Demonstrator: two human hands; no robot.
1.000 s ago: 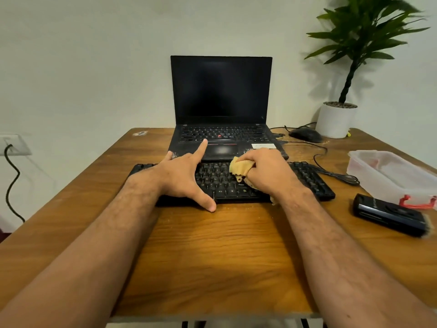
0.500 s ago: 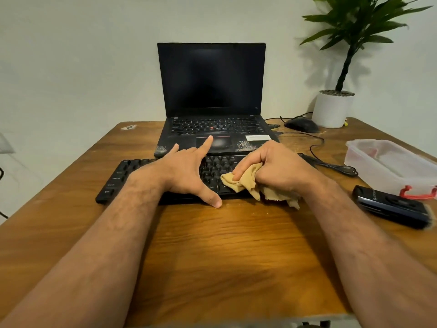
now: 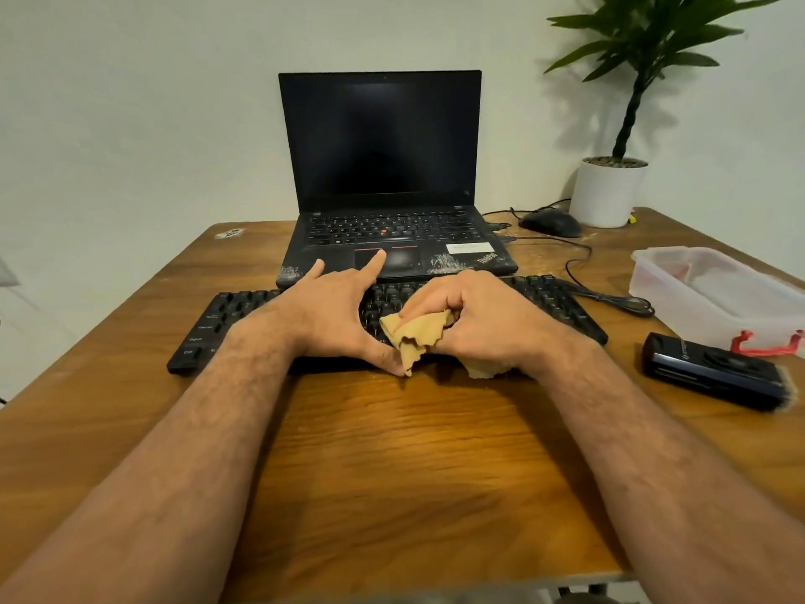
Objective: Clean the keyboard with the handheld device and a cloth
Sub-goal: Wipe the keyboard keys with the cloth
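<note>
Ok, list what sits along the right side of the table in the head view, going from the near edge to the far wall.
Black handheld device → clear plastic container with a red clip → black mouse → white plant pot.

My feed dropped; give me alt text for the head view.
Right hand grips a cloth on the keyboard; left hand rests flat on it. Handheld device lies unused to the right.
</note>
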